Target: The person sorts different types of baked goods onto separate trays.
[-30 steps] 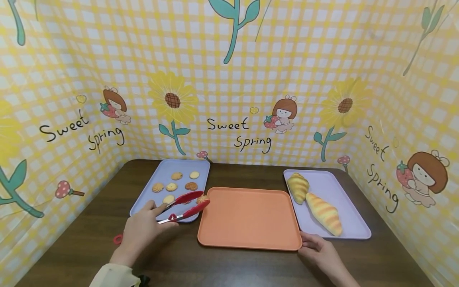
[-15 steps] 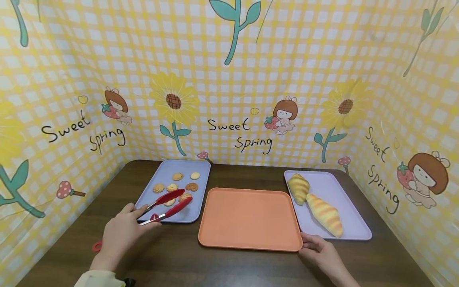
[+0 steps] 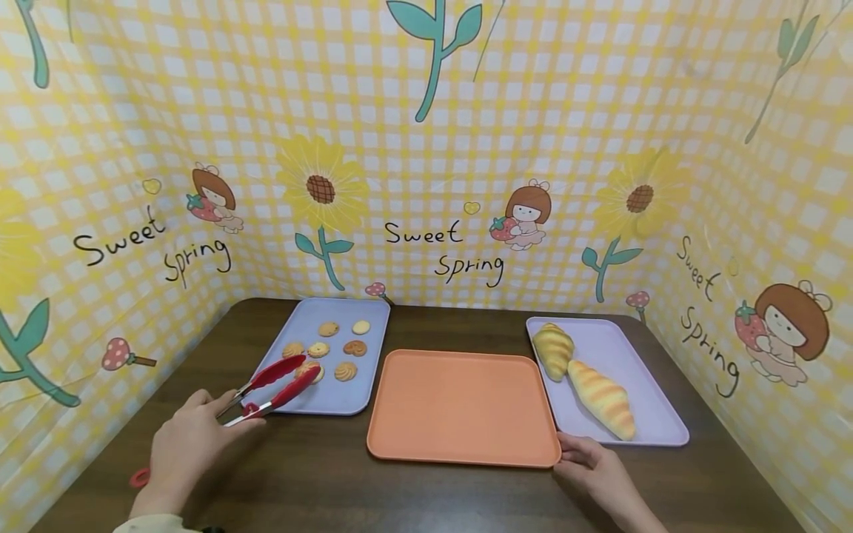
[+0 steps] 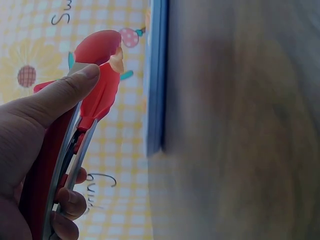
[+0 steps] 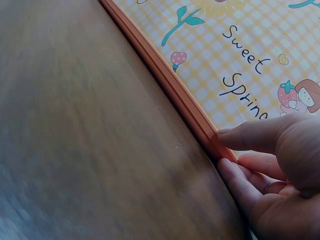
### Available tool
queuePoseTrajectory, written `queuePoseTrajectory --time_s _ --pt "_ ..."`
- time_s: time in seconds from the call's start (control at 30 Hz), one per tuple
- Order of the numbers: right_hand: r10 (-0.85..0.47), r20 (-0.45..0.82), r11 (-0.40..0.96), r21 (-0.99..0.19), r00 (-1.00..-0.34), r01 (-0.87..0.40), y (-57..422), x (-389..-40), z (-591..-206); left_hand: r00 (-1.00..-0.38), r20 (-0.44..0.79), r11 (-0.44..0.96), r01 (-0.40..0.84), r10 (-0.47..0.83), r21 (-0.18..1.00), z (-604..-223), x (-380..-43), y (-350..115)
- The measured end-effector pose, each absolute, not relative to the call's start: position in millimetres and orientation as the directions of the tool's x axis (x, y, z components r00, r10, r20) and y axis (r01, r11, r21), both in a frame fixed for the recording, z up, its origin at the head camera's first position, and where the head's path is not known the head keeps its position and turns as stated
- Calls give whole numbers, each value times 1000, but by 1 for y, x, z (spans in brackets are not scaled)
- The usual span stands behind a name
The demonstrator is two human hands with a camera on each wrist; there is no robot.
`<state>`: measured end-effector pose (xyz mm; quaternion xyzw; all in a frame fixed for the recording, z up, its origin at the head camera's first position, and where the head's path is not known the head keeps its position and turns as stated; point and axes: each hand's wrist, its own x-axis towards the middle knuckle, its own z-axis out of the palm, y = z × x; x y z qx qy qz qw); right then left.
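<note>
My left hand (image 3: 189,440) grips red-tipped metal tongs (image 3: 269,400) over the near left part of the blue tray (image 3: 343,403). Between the tong tips is a small golden-brown cookie (image 4: 117,61), partly hidden by the red heads. Several cookies lie on the blue tray, among them a swirled one (image 3: 344,371) and a pale round one (image 3: 361,326). At the near right corner of the orange tray (image 3: 464,407), my right hand (image 3: 596,474) pinches the rim between thumb and fingers; the right wrist view shows the thumb on top of the edge.
On the right stands a lilac tray (image 3: 656,414) with a croissant (image 3: 554,352) and a longer striped bread roll (image 3: 602,400). The dark wooden table (image 3: 400,503) is walled by a yellow checked cloth (image 3: 426,170) behind and at both sides.
My left hand has drawn the tongs with their cookie leftward, from beside the orange tray across the blue tray, uncovering the swirled cookie. The right hand stays at the orange tray's corner.
</note>
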<state>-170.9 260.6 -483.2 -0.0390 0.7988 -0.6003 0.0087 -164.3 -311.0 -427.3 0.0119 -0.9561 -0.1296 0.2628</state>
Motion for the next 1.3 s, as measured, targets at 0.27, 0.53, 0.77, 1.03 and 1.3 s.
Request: queuePoseTrajectory --time_s 0.27,0.53,0.77,1.03,1.3 --pt "-68 40 273 -960 -997 -57 261 -170 -483 -908 398 970 -33 -129 240 -430 -163 -325" --pt "-67 39 273 -960 -997 -56 261 -170 -483 -941 270 948 -124 -206 293 -428 -168 -336" --pt "-66 45 269 -961 -997 -61 260 -171 -483 -949 233 944 -138 -213 298 -428 -171 -340" --pt "-60 41 271 -961 -997 -56 259 -171 -482 -945 241 943 -145 -221 298 -429 -173 -341" --pt "-62 57 273 -959 -996 -72 260 -170 -482 -948 218 943 -165 -232 289 -428 -175 -339"
